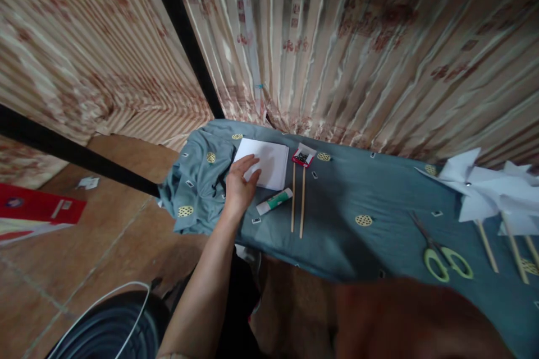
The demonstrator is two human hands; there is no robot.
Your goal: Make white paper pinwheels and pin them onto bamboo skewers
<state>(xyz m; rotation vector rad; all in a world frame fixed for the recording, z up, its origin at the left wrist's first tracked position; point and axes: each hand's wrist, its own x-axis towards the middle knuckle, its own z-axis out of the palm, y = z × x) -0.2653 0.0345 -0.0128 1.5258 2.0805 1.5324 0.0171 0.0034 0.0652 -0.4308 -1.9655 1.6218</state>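
Note:
My left hand (pixel 241 184) reaches over the left part of a stack of white square paper (pixel 272 165). Its fingers are slightly bent and the thumb stands apart from them, with no paper visibly pinched. Just below the stack lies a glue stick (pixel 274 201) with a green and white label. Two thin wooden sticks (pixel 297 202) lie side by side to the right. At their upper ends is a small red packet (pixel 304 155) of dark little pieces. A large, blurred brown shape (pixel 421 320) fills the lower right; whether it is my right hand cannot be made out.
Green-handled scissors (pixel 440 252) lie farther right on the grey-blue cloth (pixel 337 190). White paper pinwheels (pixel 480 185) on wooden sticks rest at the right end. Patterned curtains (pixel 315 56) hang behind. A dark bucket (pixel 113 325) stands on the floor at lower left.

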